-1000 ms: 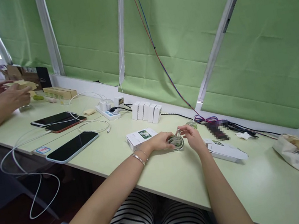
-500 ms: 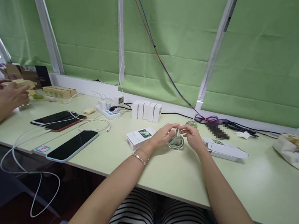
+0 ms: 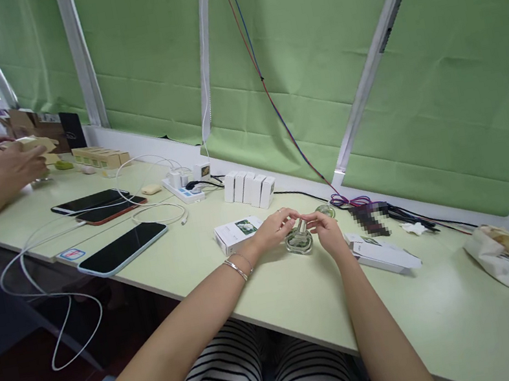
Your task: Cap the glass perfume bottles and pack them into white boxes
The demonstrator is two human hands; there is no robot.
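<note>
A small round glass bottle (image 3: 299, 245) with a silver neck stands on the pale green table (image 3: 303, 300). My left hand (image 3: 274, 230), with bracelets at the wrist, curls over the bottle's top from the left, its fingertips on the neck. My right hand (image 3: 325, 230) pinches the same neck from the right. A small clear round cap (image 3: 325, 211) lies just behind my right hand. A white box with a flower picture (image 3: 237, 233) lies left of my left hand. Another white box (image 3: 384, 256) lies to the right of my right hand.
A row of small white boxes (image 3: 249, 188), a power strip (image 3: 184, 191) and white cables (image 3: 155, 214) sit further back. Three phones (image 3: 121, 248) lie at the left. Another person's hands (image 3: 8, 165) hold a yellowish box at far left. A crumpled paper bag (image 3: 497, 253) is at the right.
My left hand let go of the bottle's body and rose to its top. The bottle went from tilted in my grip to standing on the table. My right hand stayed at the neck.
</note>
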